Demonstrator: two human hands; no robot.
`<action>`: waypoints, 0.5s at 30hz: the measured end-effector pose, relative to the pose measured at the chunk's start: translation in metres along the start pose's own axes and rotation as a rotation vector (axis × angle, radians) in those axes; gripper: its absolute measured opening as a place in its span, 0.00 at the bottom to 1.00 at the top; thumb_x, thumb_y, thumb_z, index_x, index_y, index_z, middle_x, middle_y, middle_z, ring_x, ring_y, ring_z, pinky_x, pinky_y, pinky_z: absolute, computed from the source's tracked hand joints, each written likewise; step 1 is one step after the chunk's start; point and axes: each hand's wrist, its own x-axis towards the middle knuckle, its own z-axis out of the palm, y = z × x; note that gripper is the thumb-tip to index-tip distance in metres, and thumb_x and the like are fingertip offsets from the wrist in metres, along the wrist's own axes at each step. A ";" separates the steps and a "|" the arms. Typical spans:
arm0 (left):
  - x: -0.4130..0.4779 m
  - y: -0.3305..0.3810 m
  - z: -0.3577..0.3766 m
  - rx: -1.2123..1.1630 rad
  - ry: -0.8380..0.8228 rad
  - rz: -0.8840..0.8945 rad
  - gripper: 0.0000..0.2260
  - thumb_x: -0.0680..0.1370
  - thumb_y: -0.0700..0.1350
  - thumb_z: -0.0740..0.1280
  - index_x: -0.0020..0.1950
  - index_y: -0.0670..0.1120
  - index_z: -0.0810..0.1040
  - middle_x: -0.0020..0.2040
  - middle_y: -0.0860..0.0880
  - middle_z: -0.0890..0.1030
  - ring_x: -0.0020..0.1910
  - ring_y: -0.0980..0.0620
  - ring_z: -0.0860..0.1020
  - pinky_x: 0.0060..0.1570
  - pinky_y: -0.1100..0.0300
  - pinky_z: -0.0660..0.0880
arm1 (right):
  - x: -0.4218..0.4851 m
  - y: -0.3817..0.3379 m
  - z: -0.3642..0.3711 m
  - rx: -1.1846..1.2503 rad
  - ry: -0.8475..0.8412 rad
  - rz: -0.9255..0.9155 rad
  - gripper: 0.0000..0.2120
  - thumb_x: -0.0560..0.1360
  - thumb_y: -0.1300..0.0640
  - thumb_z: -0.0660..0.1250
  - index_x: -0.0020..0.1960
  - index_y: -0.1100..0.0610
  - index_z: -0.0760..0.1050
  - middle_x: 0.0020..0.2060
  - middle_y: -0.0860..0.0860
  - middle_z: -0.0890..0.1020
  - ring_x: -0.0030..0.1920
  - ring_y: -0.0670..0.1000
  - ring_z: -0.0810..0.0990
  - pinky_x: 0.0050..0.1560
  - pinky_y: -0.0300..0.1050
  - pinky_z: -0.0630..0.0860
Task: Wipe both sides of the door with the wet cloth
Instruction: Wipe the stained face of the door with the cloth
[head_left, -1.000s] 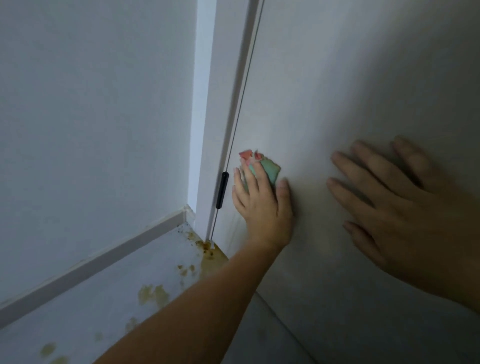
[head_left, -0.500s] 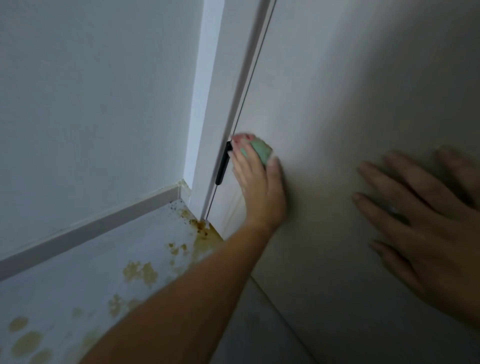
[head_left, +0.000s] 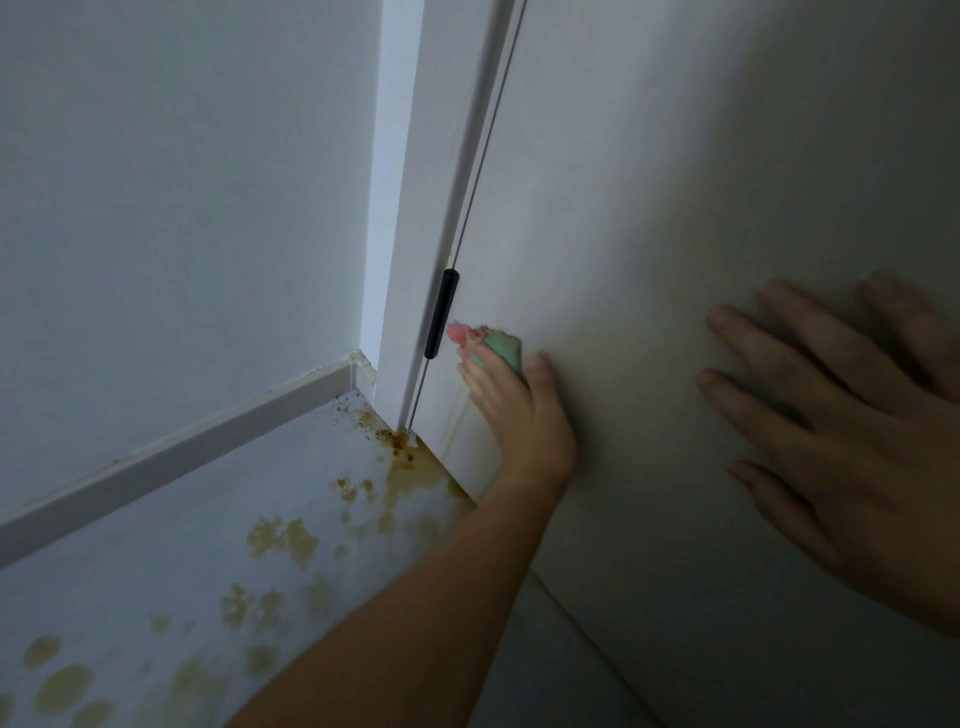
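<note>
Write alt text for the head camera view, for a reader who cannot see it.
A left hand holds a green and pink cloth against a white door, low down beside a black hinge, while the right hand rests flat on the door further right. Yellowish-brown stains spot the pale floor by the door frame.

A home interior: white door (head_left: 649, 208), hinge (head_left: 440, 314), skirting board (head_left: 182, 457) and stained floor (head_left: 156, 571).
</note>
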 end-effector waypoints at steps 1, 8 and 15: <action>-0.016 0.002 0.001 0.028 -0.028 0.041 0.32 0.82 0.60 0.47 0.79 0.57 0.30 0.80 0.59 0.29 0.80 0.58 0.32 0.80 0.50 0.35 | -0.007 0.009 0.004 -0.039 0.006 -0.051 0.27 0.80 0.47 0.52 0.70 0.64 0.72 0.80 0.61 0.59 0.81 0.64 0.54 0.77 0.71 0.47; -0.011 -0.012 -0.004 -0.025 0.008 -0.035 0.32 0.84 0.60 0.50 0.78 0.60 0.30 0.83 0.54 0.34 0.82 0.55 0.37 0.80 0.53 0.38 | -0.004 0.008 -0.005 -0.122 0.036 -0.007 0.26 0.77 0.48 0.61 0.69 0.63 0.76 0.78 0.62 0.65 0.78 0.65 0.61 0.78 0.69 0.49; -0.082 0.003 0.020 0.150 -0.167 0.359 0.32 0.81 0.70 0.44 0.73 0.68 0.23 0.78 0.60 0.24 0.79 0.56 0.28 0.78 0.56 0.30 | -0.036 0.014 -0.029 -0.160 -0.019 0.066 0.27 0.78 0.48 0.58 0.72 0.61 0.74 0.80 0.60 0.62 0.80 0.62 0.59 0.79 0.63 0.50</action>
